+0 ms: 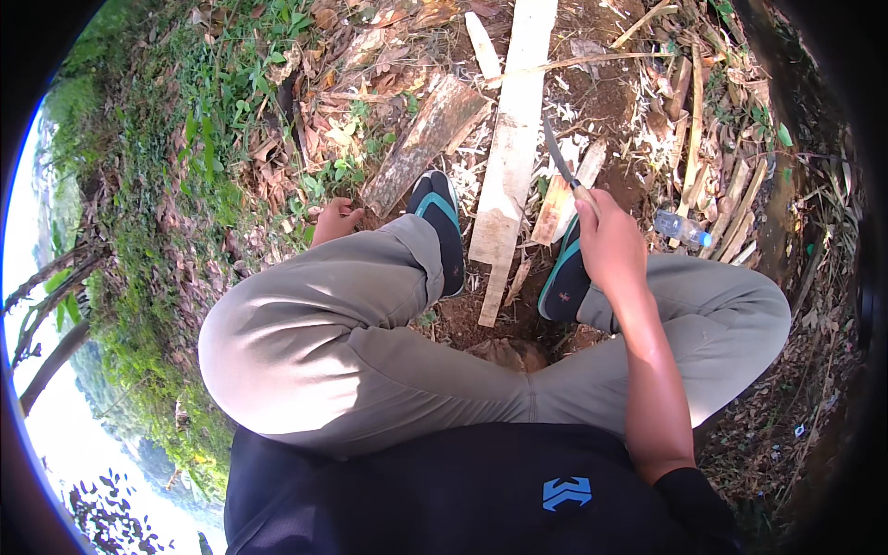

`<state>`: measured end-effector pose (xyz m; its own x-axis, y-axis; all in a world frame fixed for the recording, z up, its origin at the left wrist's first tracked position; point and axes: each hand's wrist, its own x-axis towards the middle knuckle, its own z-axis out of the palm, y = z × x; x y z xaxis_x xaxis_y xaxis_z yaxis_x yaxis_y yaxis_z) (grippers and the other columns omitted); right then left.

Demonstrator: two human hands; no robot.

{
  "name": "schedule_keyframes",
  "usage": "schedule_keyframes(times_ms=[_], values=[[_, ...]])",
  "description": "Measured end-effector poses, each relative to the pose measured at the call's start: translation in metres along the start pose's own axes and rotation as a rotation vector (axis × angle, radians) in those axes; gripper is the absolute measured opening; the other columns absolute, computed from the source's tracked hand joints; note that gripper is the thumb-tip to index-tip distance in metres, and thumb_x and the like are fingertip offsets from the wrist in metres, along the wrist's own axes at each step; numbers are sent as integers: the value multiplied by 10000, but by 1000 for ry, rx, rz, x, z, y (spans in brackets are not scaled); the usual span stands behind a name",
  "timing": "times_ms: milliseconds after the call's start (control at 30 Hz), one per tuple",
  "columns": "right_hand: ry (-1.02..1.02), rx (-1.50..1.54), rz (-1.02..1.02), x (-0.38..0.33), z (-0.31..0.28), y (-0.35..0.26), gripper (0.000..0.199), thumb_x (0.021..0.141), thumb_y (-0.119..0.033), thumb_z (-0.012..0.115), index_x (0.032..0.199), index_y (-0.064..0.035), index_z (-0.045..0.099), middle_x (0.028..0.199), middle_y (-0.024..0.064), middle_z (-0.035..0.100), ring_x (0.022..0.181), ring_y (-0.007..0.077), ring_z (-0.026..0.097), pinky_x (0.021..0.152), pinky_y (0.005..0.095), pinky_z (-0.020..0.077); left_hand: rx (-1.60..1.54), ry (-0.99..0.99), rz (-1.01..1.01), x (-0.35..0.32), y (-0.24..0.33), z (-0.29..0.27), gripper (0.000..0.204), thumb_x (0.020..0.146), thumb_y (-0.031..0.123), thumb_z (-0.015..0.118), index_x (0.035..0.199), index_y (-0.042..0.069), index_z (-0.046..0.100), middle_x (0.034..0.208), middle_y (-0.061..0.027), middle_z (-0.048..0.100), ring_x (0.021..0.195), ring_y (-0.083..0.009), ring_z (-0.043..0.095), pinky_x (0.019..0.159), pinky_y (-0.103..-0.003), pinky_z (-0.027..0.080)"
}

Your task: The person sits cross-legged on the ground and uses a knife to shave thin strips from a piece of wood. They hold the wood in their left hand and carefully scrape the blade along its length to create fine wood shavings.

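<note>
My right hand (610, 239) is wrapped round the handle of a knife (560, 153). Its thin, slightly curved dark blade points up and to the left, over the ground between two pieces of wood. Left of the blade lies a long pale plank (511, 139), which runs from between my feet to the top of the view. Past my left knee, my left hand (335, 220) is low near the ground, beside the lower end of a bark-covered slab of wood (425, 139). Its fingers look loosely bent and apart, with nothing seen in them; my trouser leg hides the wrist.
Shorter split wood (567, 196) lies by my right foot. A clear plastic bottle (683, 228) with a blue cap lies to the right, near several sticks (735, 203). My sandals (439, 217) flank the plank. Pale shavings, dry leaves and green plants cover the slope.
</note>
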<state>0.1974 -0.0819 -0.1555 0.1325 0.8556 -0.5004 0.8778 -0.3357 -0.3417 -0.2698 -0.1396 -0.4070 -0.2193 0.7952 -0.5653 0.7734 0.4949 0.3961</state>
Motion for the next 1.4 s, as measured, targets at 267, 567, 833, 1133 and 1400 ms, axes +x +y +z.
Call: schedule_keyframes(times_ms=[267,567,833,1133,1400], values=[[-24,9,-31,3,14,15,247,1019,-279,507,1077,-59,605,907,229,689,895,451,651,768,541,492,71,-34,25,16,-2,50,684,776,498,783,1188,-27,635,1027,-181,682,984,-316,660,875,-414,516],[-58,18,-29,1,15,10,267,1016,-282,511,1102,-49,608,918,219,694,888,438,656,764,533,498,-593,-48,-425,21,25,46,579,806,553,758,832,-15,654,741,-77,629,693,-169,640,570,-325,484],[-74,-5,-5,0,20,14,286,1016,-300,509,1117,-53,614,924,215,697,888,428,663,778,519,504,-734,59,-269,18,16,45,424,787,398,857,747,42,629,646,27,560,559,-64,512,523,-234,397],[-38,-9,31,-3,16,24,308,1018,-332,495,1157,-89,623,966,218,699,938,440,655,822,529,497,-563,165,-234,-22,78,-15,477,772,445,853,679,75,567,620,35,514,554,-62,424,523,-238,334],[93,40,-84,-23,-18,26,329,1026,-335,465,1177,-82,612,1025,221,697,970,434,654,846,528,496,-416,370,422,-41,194,-159,299,760,79,851,945,47,618,797,-5,619,701,-76,562,654,-250,483]])
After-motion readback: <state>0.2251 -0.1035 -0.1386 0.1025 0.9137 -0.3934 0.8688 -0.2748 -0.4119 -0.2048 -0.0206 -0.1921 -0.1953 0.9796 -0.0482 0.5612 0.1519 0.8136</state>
